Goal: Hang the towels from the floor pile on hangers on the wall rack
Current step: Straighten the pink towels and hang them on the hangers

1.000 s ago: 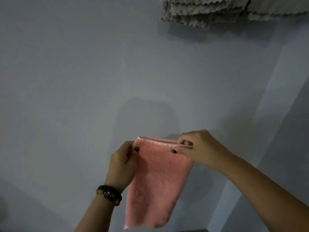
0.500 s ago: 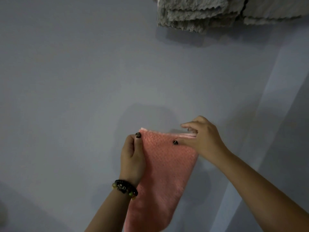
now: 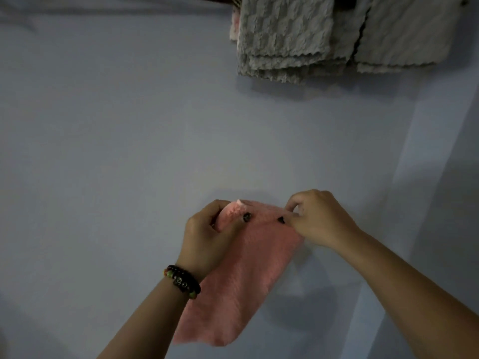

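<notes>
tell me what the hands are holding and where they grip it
Both hands hold the pink towel by its top edge: the left hand pinches the left corner, the right hand the right corner.

text: none readable | labels: none | brands: none | numbers: none | signs: none

Since the earlier pictures the left hand (image 3: 210, 237) has curled its fingers over the upper left corner of the pink towel (image 3: 243, 278), the right hand (image 3: 320, 220) has closed tighter on the other corner, and more of the grey towels (image 3: 285, 35) shows at the upper right.
</notes>
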Motion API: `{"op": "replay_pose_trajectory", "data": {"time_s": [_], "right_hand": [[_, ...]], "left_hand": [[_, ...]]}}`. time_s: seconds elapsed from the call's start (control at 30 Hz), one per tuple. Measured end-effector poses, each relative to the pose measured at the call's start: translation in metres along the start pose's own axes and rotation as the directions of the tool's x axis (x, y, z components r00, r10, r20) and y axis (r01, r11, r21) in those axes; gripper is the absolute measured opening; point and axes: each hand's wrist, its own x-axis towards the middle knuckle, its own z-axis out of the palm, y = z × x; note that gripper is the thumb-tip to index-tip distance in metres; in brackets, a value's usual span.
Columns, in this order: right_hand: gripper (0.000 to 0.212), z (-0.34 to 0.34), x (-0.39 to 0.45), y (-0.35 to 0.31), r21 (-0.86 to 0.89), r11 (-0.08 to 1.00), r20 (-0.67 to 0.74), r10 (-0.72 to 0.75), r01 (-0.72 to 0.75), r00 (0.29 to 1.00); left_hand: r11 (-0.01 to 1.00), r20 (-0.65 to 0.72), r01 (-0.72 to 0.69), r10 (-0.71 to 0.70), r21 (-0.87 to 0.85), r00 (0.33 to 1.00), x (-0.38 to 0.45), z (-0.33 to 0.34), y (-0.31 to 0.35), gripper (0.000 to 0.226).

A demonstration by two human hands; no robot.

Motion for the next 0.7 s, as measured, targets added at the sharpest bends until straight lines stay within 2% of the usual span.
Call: {"op": "replay_pose_trajectory", "data": {"time_s": [0.07, 0.1, 0.13, 0.2, 0.27, 0.33, 0.47, 0.57, 0.7], "right_hand": [[0.009, -0.001, -0.001, -0.007, 0.064, 0.997, -0.059, 0.044, -0.041, 0.997], [0.008, -0.003, -0.002, -0.011, 0.203, 0.977, -0.064, 0.088, -0.073, 0.994], [0.007, -0.006, -0.003, -0.017, 0.387, 0.916, -0.037, 0.130, -0.106, 0.991], [0.008, -0.016, -0.008, -0.027, 0.693, 0.701, 0.104, 0.136, -0.170, 0.985], [0.021, -0.027, -0.013, -0.031, 0.806, 0.557, 0.224, 0.022, -0.198, 0.974], [0.026, -0.038, -0.013, -0.032, 0.814, 0.546, 0.276, -0.061, -0.199, 0.959], [0.009, -0.060, -0.001, -0.028, 0.742, 0.653, 0.249, -0.059, -0.151, 0.967], [0.004, -0.070, 0.006, -0.030, 0.715, 0.699, 0.111, -0.078, -0.025, 0.991], [0.010, -0.078, 0.019, -0.047, 0.697, 0.682, -0.187, -0.128, 0.223, 0.974]], "left_hand": [[0.999, -0.041, -0.011, 0.009, -0.052, 0.999, 0.004, 0.003, 0.011, 0.007], [0.996, -0.066, -0.020, 0.014, -0.083, 0.998, 0.007, 0.005, 0.018, 0.006], [0.993, -0.087, -0.029, 0.020, -0.111, 0.996, 0.010, 0.006, 0.024, 0.006], [0.988, -0.105, -0.052, 0.037, -0.148, 0.994, 0.016, 0.008, 0.039, 0.007], [0.983, -0.093, -0.082, 0.068, -0.162, 0.993, 0.022, 0.009, 0.052, 0.007], [0.982, -0.070, -0.121, 0.112, -0.144, 0.991, 0.029, 0.009, 0.062, 0.008], [0.981, -0.074, -0.192, 0.188, -0.041, 0.979, 0.038, 0.005, 0.078, 0.010], [0.976, -0.127, -0.216, 0.215, 0.005, 0.968, 0.045, -0.003, 0.087, 0.009], [0.977, -0.218, -0.214, 0.214, 0.026, 0.952, 0.064, -0.017, 0.100, 0.009]]}}
